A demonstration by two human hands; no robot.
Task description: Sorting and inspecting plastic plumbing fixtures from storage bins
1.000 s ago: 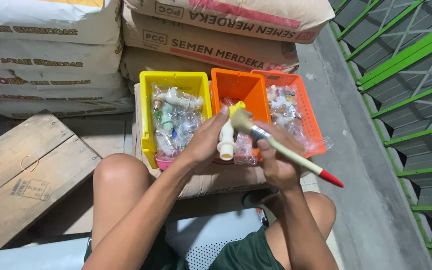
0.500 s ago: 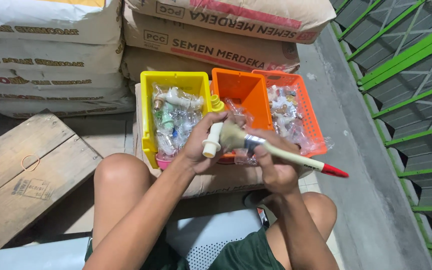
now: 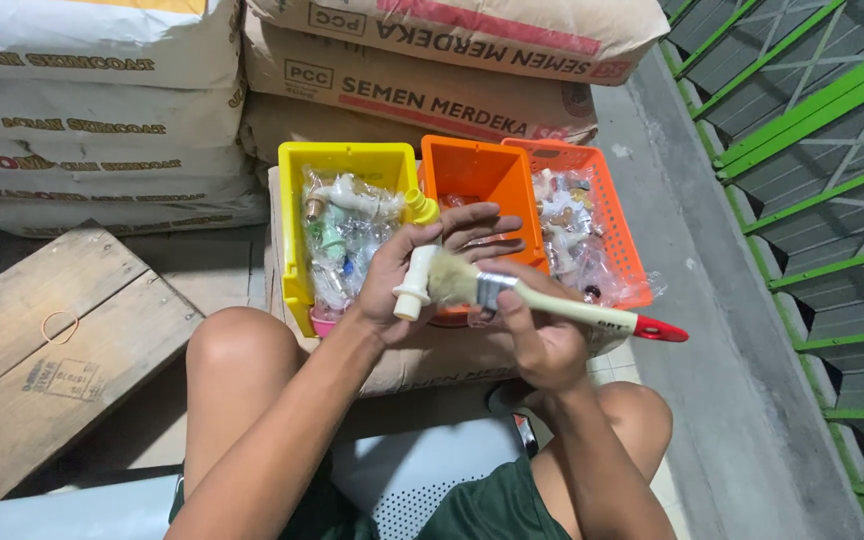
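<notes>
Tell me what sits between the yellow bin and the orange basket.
In the head view, a solid orange bin sits between the yellow bin and the orange basket, touching both.

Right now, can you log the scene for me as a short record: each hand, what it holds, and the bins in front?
left hand: holds a white plastic fitting, fingers spread
right hand: grips a paintbrush, bristles against the fitting
yellow bin: bagged fittings inside
orange bin: behind the hands, contents mostly hidden
orange basket: bagged small parts
behind: stacked sacks
left of knee: wooden board
</notes>
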